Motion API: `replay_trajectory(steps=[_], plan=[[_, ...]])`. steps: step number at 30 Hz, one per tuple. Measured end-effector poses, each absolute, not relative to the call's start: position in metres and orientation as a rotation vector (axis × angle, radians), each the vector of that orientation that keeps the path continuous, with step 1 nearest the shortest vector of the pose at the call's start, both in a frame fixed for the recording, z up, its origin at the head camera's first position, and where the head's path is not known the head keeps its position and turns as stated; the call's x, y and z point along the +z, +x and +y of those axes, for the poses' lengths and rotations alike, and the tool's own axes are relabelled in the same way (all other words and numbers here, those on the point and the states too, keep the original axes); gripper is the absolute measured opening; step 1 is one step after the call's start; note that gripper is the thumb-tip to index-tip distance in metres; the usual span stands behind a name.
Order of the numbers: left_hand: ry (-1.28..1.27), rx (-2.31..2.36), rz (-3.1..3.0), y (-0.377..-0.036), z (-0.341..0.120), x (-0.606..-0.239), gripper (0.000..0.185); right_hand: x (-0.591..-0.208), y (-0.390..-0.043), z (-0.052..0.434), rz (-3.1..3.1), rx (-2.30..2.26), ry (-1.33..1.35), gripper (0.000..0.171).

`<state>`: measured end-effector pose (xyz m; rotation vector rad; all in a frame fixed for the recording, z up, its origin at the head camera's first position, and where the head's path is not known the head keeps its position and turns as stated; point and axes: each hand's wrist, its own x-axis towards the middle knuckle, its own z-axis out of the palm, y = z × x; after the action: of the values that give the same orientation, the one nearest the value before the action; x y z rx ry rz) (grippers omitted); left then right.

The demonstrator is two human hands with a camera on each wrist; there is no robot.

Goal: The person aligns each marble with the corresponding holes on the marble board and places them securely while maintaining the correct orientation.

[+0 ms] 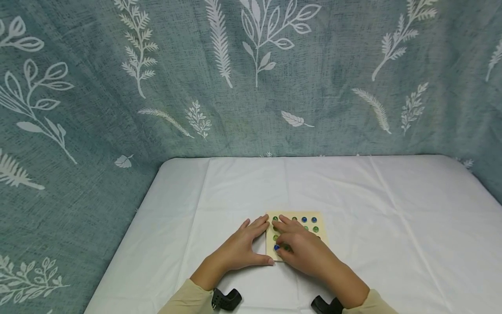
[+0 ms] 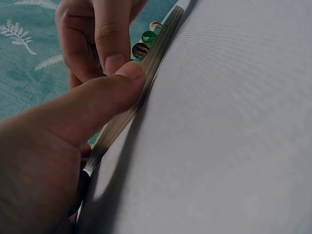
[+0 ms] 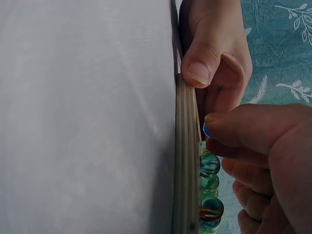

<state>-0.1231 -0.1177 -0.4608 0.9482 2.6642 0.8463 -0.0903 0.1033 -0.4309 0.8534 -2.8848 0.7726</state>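
A pale wooden board (image 1: 270, 254) with rows of glass marbles lies flat on the white cloth. My left hand (image 1: 241, 247) rests against its left side, fingers extended to the far left edge and thumb (image 2: 129, 70) touching the near edge. Over the board's left half is my right hand (image 1: 303, 249), its thumb and forefinger pinching a blue marble (image 3: 207, 130) at the near left corner. Green marbles (image 1: 276, 238) sit along the left column, and two blue marbles (image 1: 309, 220) in the far row. My right hand hides the middle of the board.
White cloth (image 1: 376, 226) covers the table all around the board. A teal curtain with white leaf prints (image 1: 251, 117) hangs behind and at the sides. Black wrist-worn devices (image 1: 227, 300) show at both sleeves.
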Motion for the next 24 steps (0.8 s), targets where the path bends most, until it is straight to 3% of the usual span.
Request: replay_trajectory(steps=[15,24], plan=[[0.93,0.858,2.667,-0.122,-0.119,-0.46,0.1,-0.43,-0.092,0.105,-2.873,0.791,0.869,0.011],[0.915,0.843,2.666,-0.123,-0.118,-0.46,0.101,-0.421,-0.1,0.129,-2.894,0.861,0.674,0.019]])
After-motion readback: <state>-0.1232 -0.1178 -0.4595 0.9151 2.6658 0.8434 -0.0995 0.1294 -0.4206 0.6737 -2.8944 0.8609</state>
